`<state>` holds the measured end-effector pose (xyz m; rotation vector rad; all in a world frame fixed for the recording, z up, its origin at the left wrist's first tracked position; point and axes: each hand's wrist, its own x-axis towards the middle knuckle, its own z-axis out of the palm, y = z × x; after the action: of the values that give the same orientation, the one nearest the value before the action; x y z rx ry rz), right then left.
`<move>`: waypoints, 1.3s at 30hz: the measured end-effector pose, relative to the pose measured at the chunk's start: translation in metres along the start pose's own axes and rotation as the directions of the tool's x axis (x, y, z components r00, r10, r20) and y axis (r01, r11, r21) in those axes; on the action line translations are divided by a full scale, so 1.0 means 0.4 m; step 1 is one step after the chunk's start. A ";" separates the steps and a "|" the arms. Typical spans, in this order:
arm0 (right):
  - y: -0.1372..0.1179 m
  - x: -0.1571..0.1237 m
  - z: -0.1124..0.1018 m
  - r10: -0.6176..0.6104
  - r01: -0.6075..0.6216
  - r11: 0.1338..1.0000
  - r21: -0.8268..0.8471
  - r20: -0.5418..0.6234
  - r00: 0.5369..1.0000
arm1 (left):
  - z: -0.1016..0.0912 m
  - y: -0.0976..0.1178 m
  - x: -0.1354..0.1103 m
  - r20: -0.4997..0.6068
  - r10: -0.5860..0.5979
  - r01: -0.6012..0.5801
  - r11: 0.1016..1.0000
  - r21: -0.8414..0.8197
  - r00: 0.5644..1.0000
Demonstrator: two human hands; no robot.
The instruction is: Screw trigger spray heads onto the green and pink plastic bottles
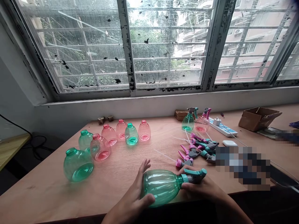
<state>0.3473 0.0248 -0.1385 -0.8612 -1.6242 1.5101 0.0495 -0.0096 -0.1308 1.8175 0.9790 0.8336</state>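
Note:
A green spray bottle (161,186) lies sideways in the air near the table's front edge, its teal-and-grey trigger head (197,175) pointing right. My left hand (134,191) cups the bottle's base, thumb on the near side and fingers along the far side. At the neck, my right hand (198,186) grips around the collar below the trigger; some of its fingers are hidden behind. Beyond it lies a pile of loose trigger heads (198,146) in pink, teal and grey, with thin tubes. To the left stand several open bottles, among them a green bottle (78,166) and a pink bottle (100,148).
Two bottles with trigger heads, one green (188,121) and one pink (202,123), stand near the wall. Right of them are a power strip (223,127), a white mouse (230,143) and an open cardboard box (257,119). A pixelated patch hides part of the right side.

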 end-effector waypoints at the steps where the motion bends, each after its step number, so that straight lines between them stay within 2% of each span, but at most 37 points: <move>1: -0.002 0.000 -0.001 -0.009 0.009 1.000 -0.015 0.005 1.000 | -0.001 0.001 0.001 0.002 -0.002 0.002 1.000 -0.013 1.000; 4: 0.001 0.001 -0.001 -0.002 0.002 1.000 -0.008 -0.025 1.000 | 0.000 0.006 0.002 0.010 -0.029 0.029 1.000 -0.001 1.000; 10: 0.022 -0.002 0.004 0.068 -0.063 0.997 0.048 -0.119 0.990 | 0.012 0.012 0.001 -0.025 -0.109 0.111 0.985 0.136 0.994; 13: 0.015 -0.003 0.004 0.066 -0.062 0.997 0.037 -0.094 0.993 | 0.009 0.007 0.001 -0.016 -0.079 0.080 0.991 0.105 0.997; 16: 0.001 -0.002 0.003 0.049 -0.049 0.999 0.008 -0.013 0.999 | 0.002 0.001 0.000 0.006 -0.026 0.026 0.999 0.021 1.000; 19: -0.007 -0.002 0.003 0.047 -0.047 0.999 -0.015 0.023 0.999 | -0.004 0.002 -0.001 0.016 -0.046 0.046 0.999 -0.010 0.999; 23: -0.001 -0.002 0.004 0.046 -0.046 0.999 0.006 -0.031 0.998 | -0.002 0.014 0.000 0.005 -0.117 0.117 0.992 0.053 0.993; 26: 0.006 -0.002 0.005 0.040 -0.036 0.998 0.051 -0.081 0.996 | 0.003 0.018 0.003 0.002 -0.129 0.128 0.986 0.108 0.992; 29: 0.005 -0.002 0.004 0.042 -0.039 0.997 0.059 -0.052 0.998 | 0.006 0.016 0.004 -0.008 -0.126 0.126 0.986 0.111 0.992; 33: -0.009 -0.006 0.004 0.048 -0.048 0.999 -0.011 0.001 0.999 | 0.003 0.015 0.002 -0.034 -0.126 0.129 0.986 0.108 0.991; 36: -0.015 -0.007 0.006 0.049 -0.049 0.999 -0.019 0.014 0.999 | -0.001 0.012 0.002 -0.042 -0.112 0.113 0.993 0.044 0.993; 39: -0.011 -0.004 0.006 0.028 -0.028 1.000 0.007 -0.002 1.000 | -0.002 0.013 0.006 -0.044 -0.135 0.137 0.989 0.052 0.990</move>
<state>0.3462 0.0217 -0.1344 -0.8848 -1.6106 1.5322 0.0515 -0.0088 -0.1255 1.7639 1.1488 0.7689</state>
